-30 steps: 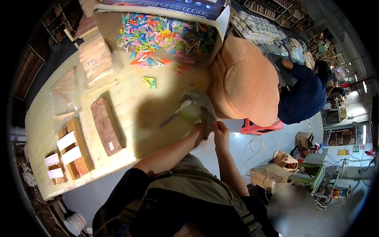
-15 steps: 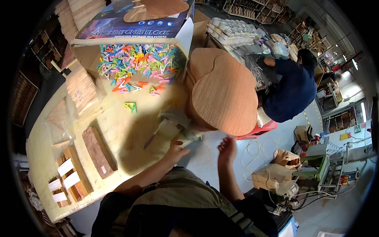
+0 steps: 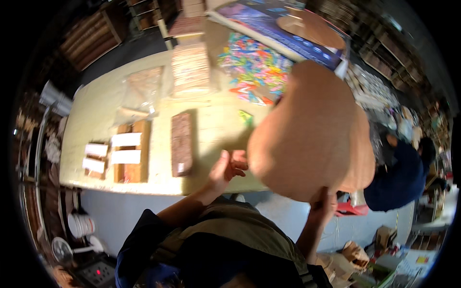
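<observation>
A thin guitar-shaped wooden panel [image 3: 307, 134] is raised in front of me, its near edge pinched by my right hand [image 3: 325, 205]. Behind it on the right, more panels of that shape [image 3: 363, 158] show in part. My left hand [image 3: 229, 166] is beside the panel's left edge, thumb and fingers apart, holding nothing. A green clip [image 3: 245, 116] lies on the table just beyond that hand. Further back is a heap of colourful plastic clips [image 3: 259, 65]. The panel hides part of the table and is somewhat blurred.
On the pale table [image 3: 103, 120] are a brown block [image 3: 181, 144], wooden blocks with white labels [image 3: 128, 154], a plastic bag [image 3: 140, 91] and a bundle of wood strips [image 3: 190, 69]. A printed carton [image 3: 259, 26] stands behind the clips. A co-worker [image 3: 398, 177] bends at the right.
My right hand has taken hold of a panel and lifted it from the stack. My view has turned left, so the table lies more squarely before me. My left hand is now beside the panel.
</observation>
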The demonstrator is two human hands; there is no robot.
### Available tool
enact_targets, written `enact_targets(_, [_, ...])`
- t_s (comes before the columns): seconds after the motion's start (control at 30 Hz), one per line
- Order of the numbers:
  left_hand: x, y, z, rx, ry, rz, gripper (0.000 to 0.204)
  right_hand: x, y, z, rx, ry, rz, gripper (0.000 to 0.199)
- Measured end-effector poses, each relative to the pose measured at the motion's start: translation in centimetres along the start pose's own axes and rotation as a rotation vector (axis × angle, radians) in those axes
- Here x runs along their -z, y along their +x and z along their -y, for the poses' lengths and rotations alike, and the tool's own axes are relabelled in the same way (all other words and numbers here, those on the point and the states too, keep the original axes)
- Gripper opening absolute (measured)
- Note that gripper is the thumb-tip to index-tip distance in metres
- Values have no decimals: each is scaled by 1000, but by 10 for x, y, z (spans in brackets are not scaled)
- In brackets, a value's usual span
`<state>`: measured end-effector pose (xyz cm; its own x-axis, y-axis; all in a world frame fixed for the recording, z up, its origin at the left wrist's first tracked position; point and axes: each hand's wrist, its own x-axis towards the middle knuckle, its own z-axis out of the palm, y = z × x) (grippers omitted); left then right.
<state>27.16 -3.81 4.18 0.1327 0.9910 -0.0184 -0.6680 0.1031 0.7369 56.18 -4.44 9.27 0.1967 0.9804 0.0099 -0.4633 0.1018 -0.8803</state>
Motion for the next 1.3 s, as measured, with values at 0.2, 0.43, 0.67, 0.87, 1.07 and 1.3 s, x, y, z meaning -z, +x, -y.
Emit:
enact_targets(0.2, [87,-97,-56,-91,231,-703,33,-90,-47,-127,-725,-278,338,23])
enact_targets(0.43, [161,-152,-48,-131,-25,-844,23,-133,-76,-191,-850,-456,478,29])
enact_targets(0.67, [231,-122,-14,-250,-36,-714,10,-135,-52,-227,-757,-531,468,37])
enact_targets(0.87, [246,-99,-19,-309,73,-753,20,-128,46,-165,-222,-1192,500,23])
enact_targets(1.07, [185,-95,-64,-570,1373,-992,49,-59,211,-117,-49,-1939,166,35])
enact_targets(1.3, [161,-54,-69,-585,1367,-702,38,-53,281,-171,-219,-2257,927,47])
